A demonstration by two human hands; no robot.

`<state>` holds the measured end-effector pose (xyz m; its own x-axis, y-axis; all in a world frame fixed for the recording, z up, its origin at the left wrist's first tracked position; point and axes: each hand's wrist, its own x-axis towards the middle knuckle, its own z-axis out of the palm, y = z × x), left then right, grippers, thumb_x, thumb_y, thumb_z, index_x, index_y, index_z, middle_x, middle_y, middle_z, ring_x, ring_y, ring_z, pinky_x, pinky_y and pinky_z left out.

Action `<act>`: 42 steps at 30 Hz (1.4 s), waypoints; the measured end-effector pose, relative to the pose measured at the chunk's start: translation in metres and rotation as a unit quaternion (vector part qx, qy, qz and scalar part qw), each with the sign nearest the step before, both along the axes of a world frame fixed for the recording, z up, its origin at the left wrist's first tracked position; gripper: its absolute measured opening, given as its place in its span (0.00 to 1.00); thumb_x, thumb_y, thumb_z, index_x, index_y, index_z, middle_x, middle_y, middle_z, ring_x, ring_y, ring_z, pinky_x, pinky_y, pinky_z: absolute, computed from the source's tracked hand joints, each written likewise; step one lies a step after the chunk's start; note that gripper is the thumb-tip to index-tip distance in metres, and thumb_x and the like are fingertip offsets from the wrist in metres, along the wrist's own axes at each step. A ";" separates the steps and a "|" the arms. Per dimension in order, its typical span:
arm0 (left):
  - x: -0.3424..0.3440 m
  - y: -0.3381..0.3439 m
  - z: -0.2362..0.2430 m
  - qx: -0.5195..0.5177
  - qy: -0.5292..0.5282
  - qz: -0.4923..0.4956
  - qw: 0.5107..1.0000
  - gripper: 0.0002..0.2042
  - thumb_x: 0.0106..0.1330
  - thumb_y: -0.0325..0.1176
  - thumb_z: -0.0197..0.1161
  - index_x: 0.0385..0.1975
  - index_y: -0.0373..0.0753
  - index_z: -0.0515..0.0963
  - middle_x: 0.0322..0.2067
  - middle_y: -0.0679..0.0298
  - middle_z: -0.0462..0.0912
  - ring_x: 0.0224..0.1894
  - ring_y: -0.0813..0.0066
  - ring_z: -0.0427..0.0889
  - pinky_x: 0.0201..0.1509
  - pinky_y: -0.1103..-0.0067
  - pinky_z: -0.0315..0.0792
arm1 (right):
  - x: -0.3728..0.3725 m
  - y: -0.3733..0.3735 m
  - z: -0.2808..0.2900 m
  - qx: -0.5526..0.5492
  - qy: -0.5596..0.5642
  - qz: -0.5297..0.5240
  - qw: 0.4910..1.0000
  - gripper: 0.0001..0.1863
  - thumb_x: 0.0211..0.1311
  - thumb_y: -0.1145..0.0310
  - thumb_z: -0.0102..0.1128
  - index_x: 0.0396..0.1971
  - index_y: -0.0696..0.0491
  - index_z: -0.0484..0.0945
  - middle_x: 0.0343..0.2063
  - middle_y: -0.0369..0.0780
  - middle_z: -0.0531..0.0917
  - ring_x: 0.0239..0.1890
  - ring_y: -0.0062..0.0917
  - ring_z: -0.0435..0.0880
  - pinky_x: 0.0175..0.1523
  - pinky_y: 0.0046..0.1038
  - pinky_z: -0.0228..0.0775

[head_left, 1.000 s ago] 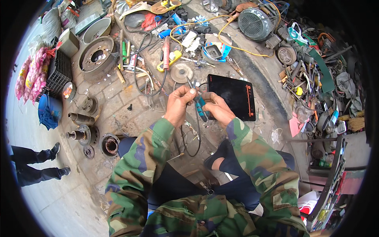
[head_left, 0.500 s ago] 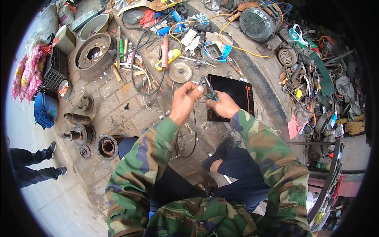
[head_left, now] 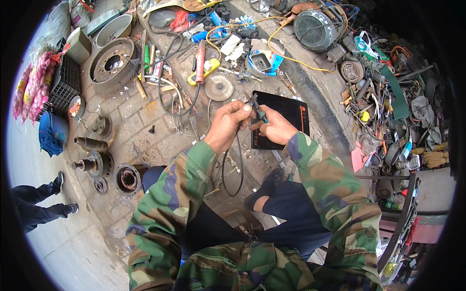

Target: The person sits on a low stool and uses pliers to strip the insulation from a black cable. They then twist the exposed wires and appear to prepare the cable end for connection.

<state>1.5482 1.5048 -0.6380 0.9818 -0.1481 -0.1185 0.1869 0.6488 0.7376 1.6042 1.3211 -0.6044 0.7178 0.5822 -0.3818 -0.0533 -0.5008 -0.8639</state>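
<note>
My left hand [head_left: 227, 125] pinches the end of a thin black cable [head_left: 232, 165] whose loop hangs down between my knees. My right hand [head_left: 274, 127] grips small pliers [head_left: 257, 108] with blue-green handles, the jaws set at the cable end held by the left fingers. Both hands meet just above the left edge of a flat black glass-topped appliance [head_left: 287, 116] lying on the brick ground. My sleeves are camouflage cloth.
A round grinding disc [head_left: 219, 88] and a red-handled tool [head_left: 199, 62] lie just beyond the hands. A brake drum [head_left: 112, 61], hub parts [head_left: 90, 164], a grey motor [head_left: 316, 30] and heaps of scrap at right surround me. Another person's legs [head_left: 35, 209] stand at far left.
Both hands stayed together on the cable and pliers, drifting slightly toward the black appliance's left edge; the view shifted a little as my head moved.
</note>
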 end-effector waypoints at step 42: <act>-0.002 0.023 0.006 -0.163 0.139 -0.141 0.966 0.09 0.73 0.37 0.57 0.37 0.38 0.75 0.34 0.61 0.77 0.25 0.79 0.65 0.27 0.82 0.59 | -0.005 0.001 -0.001 -0.024 -0.054 0.057 0.997 0.37 0.52 0.87 0.46 0.68 0.65 0.58 0.52 0.51 0.79 0.53 0.36 0.85 0.52 0.32 0.77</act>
